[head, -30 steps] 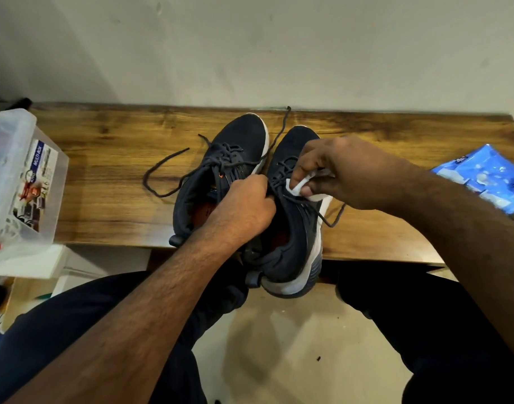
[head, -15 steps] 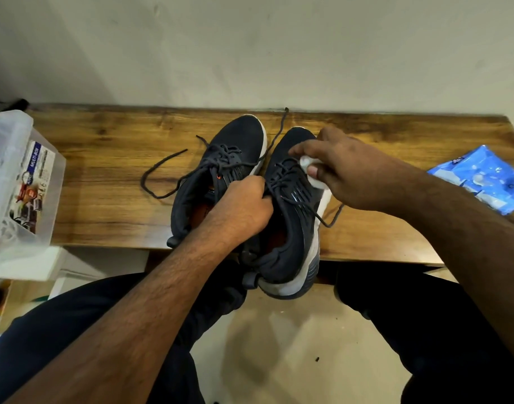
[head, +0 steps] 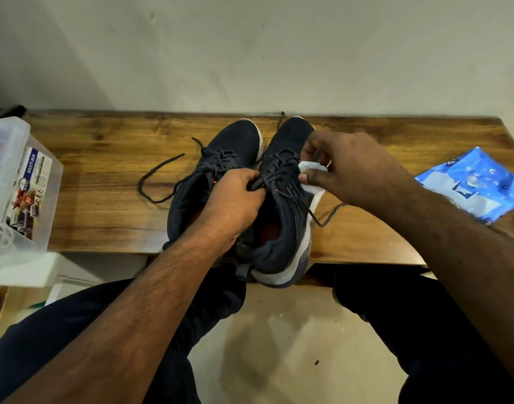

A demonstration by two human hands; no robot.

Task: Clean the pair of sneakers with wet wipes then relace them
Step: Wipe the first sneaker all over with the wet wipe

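Right hand [head: 352, 170] slid back; navy sneaker [head: 285, 199] white-soled, laced.

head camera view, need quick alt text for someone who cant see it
A person's right hand presses a white wipe against the right-hand one of two dark sneakers on a wooden bench, while the left hand grips that shoe at its laces. A blue wipes pack lies to the right, a clear plastic box to the left.

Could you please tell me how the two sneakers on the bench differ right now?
The right sneaker is gripped at its laces by the left hand, while the right hand presses a wipe against its side; the left sneaker has no wipe on it. The right sneaker's heel overhangs the bench edge further. Both are dark and laced.
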